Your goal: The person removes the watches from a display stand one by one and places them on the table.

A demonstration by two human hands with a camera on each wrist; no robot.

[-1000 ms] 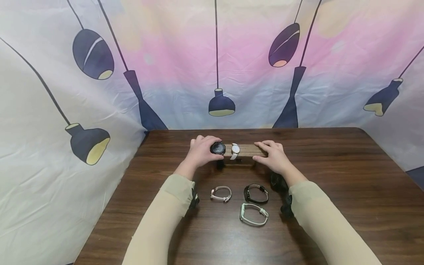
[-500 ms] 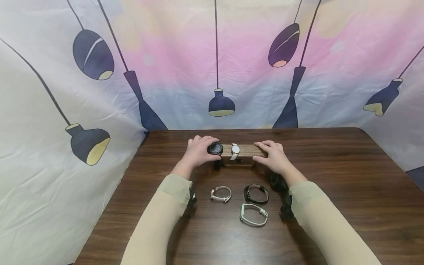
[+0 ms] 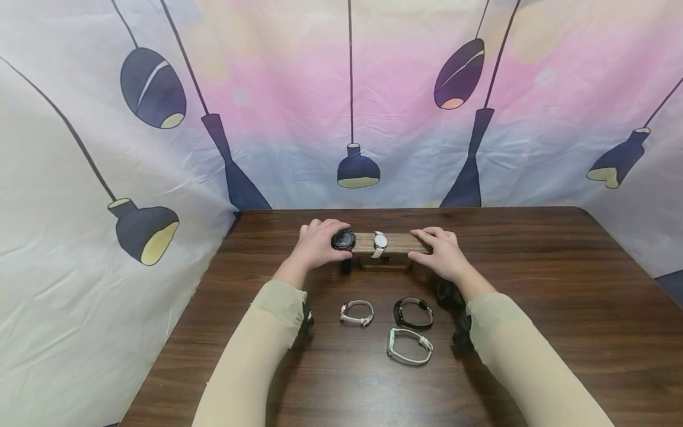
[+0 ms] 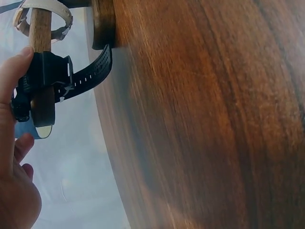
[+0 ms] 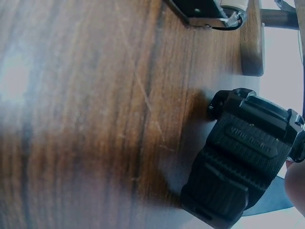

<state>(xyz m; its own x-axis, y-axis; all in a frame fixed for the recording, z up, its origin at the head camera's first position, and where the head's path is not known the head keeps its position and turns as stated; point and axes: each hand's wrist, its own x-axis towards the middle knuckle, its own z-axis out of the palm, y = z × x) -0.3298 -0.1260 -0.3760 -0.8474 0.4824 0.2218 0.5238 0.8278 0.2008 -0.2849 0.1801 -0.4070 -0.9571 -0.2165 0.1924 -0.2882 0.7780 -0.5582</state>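
Note:
A wooden watch stand (image 3: 402,242) with a horizontal bar stands toward the back of the table. My left hand (image 3: 316,246) grips a black watch (image 3: 344,239) at the bar's left end, thumb in front and fingers behind. In the left wrist view, the black watch (image 4: 45,76) wraps over the bar end, its loose strap (image 4: 90,78) sticking out. A white-strapped watch (image 3: 380,242) sits around the bar's middle. My right hand (image 3: 441,252) holds the bar's right end between thumb and fingers; in the right wrist view it is almost wholly out of frame.
In front of the stand lie a pale pink-strapped watch (image 3: 356,313), a black watch with a slim band (image 3: 413,313) and a pale green watch (image 3: 409,346). A chunky black watch (image 5: 243,152) rests beside my right wrist. A printed cloth (image 3: 299,118) hangs behind the table.
My left hand has slid the black watch leftward along the bar toward its end. The right hand and the white-strapped watch have stayed in place.

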